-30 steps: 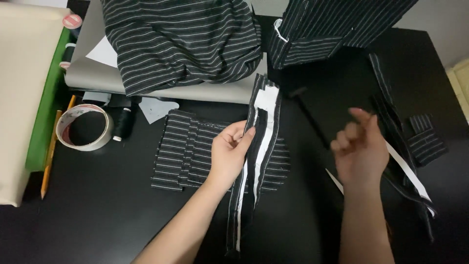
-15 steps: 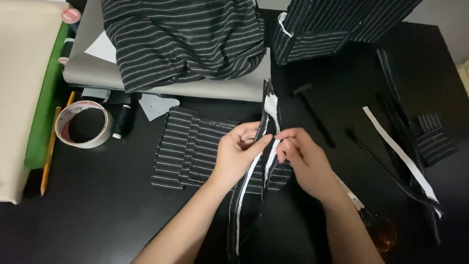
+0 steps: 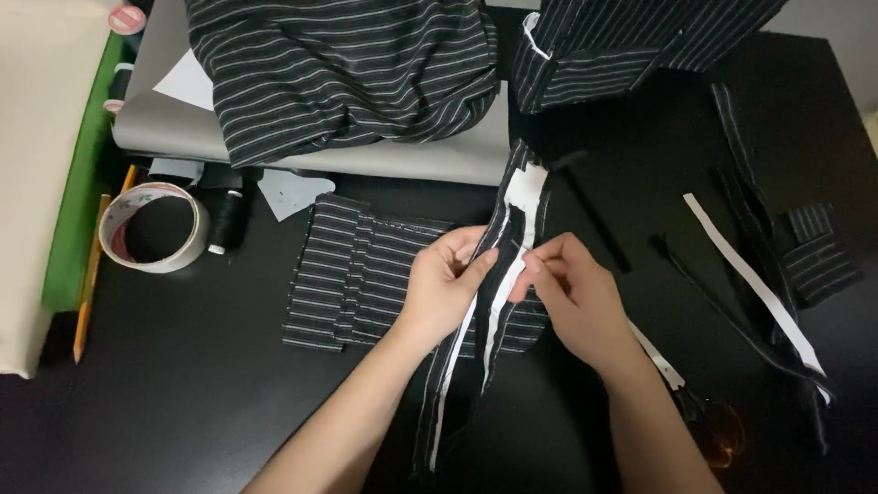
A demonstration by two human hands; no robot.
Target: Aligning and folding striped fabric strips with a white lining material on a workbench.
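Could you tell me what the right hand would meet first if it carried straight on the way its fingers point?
The right hand points left, so it would probably first meet the striped strip it pinches, then the left hand right behind it.

A single head-worn view looks steeply down from close above onto a black table [image 3: 183,402], the person's forearms entering from the bottom edge, hands meeting near the frame's centre
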